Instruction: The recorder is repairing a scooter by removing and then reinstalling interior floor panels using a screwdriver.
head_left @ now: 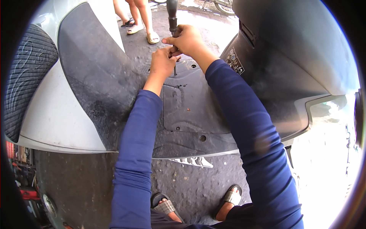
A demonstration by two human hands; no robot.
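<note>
A long screwdriver [172, 10] with a dark handle stands nearly upright over the scooter's black footboard [194, 101]; its top runs out of view. My right hand [187, 40] is closed around it just below the handle, the thumb pointing left. Lower and to the left, my left hand [162, 63] pinches the tool near its shaft. Below my fingers the thin shaft comes down to the far part of the footboard, by a rectangular cover panel [187, 118]. My fingers hide the middle of the tool, and the screw under its tip is too small to make out.
The scooter's seat [30, 76] and grey-black side panel [97, 68] rise at left, its dark front shield [282, 65] at right. Another person's sandalled feet [146, 34] stand beyond the scooter. Red-handled items [28, 193] lie at the lower left.
</note>
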